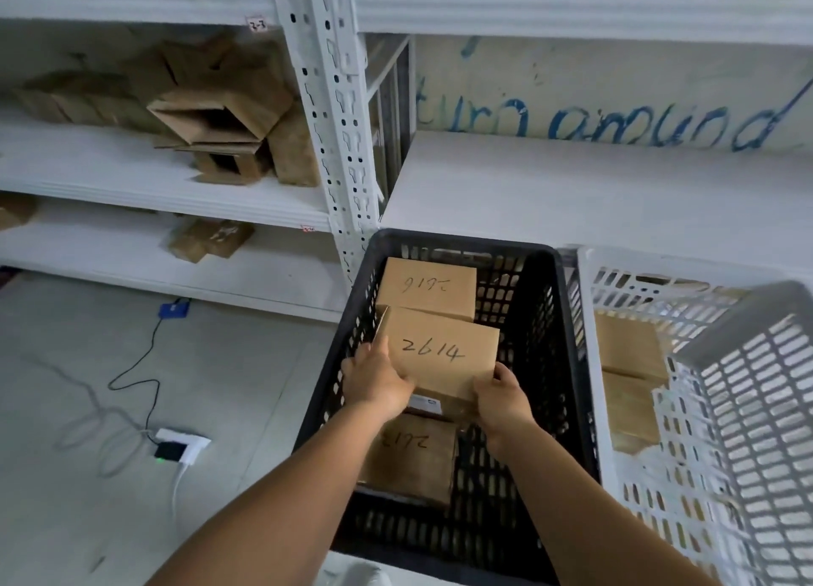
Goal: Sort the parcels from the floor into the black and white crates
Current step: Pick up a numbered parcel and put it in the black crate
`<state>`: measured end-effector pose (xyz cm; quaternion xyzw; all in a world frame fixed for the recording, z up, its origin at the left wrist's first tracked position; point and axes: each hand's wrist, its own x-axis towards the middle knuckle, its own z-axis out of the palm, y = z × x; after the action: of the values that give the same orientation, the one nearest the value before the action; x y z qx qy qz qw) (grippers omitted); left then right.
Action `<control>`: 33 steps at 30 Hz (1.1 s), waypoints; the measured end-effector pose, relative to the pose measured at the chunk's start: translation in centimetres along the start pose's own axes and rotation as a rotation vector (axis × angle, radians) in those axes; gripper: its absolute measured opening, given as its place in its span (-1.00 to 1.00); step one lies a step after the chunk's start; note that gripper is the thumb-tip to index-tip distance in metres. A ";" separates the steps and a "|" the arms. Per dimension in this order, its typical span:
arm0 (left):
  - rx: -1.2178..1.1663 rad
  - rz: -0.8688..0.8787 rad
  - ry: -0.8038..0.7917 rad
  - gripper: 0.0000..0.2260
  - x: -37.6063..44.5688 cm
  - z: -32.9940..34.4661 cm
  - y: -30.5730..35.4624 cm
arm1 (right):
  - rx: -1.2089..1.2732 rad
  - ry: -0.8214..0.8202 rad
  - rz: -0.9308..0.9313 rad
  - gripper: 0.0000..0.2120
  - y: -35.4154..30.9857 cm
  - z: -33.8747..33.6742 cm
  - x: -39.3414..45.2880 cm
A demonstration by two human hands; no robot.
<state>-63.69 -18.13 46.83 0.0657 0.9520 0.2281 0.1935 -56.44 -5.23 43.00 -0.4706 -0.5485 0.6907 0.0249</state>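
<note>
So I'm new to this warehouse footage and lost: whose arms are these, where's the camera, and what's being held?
The camera sits on a person's head, looking down at their own bare arms. The left hand and right hand grip a cardboard parcel marked 2614 inside the black crate. Two more marked parcels lie in that crate. Beside it stands a white crate holding brown boxes. White shelving behind carries loose cardboard boxes.

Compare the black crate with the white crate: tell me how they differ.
The black crate is dark, while the white crate is pale. Both hands, left hand and right hand, grip a parcel marked 2614 over the black crate; no hand is at the white crate. Both have slotted walls and hold brown parcels.
</note>
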 end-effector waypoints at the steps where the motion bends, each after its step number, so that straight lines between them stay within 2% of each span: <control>1: 0.018 0.013 -0.024 -0.33 0.5 0.1 -0.1 | -0.019 0.027 -0.001 -0.62 0.0 0.4 0.5; 4: 0.066 0.032 -0.074 -0.37 1.8 0.5 -0.7 | -0.076 0.089 0.006 -0.56 -0.1 1.8 1.8; 8: 0.088 0.042 -0.102 -0.32 3.5 1.6 -1.7 | -0.094 0.133 0.040 -0.55 0.1 3.1 3.1; 15: 0.164 0.105 -0.023 -0.36 4.5 2.7 -2.1 | -0.121 0.165 0.050 -0.58 0.5 5.3 4.1; 18: 0.204 0.153 -0.090 -0.34 4.5 3.1 -1.9 | -0.135 0.155 0.037 -0.57 0.0 5.4 4.1; 22: 0.174 0.119 -0.149 -0.30 4.4 2.9 -1.6 | -0.157 0.118 0.046 -0.50 -0.6 5.0 3.7; 27: 0.109 0.116 -0.126 -0.32 2.8 2.2 -1.2 | -0.162 0.066 0.021 -0.50 -1.4 4.0 1.6; 33: -0.197 0.150 -0.004 -0.42 -1.1 2.1 1.6 | -0.162 0.001 -0.062 -0.52 -2.9 1.2 -2.3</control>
<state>-61.82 -16.06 46.20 0.1177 0.9169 0.3344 0.1832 -57.35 -6.27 46.65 -0.4545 -0.6169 0.6425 0.0084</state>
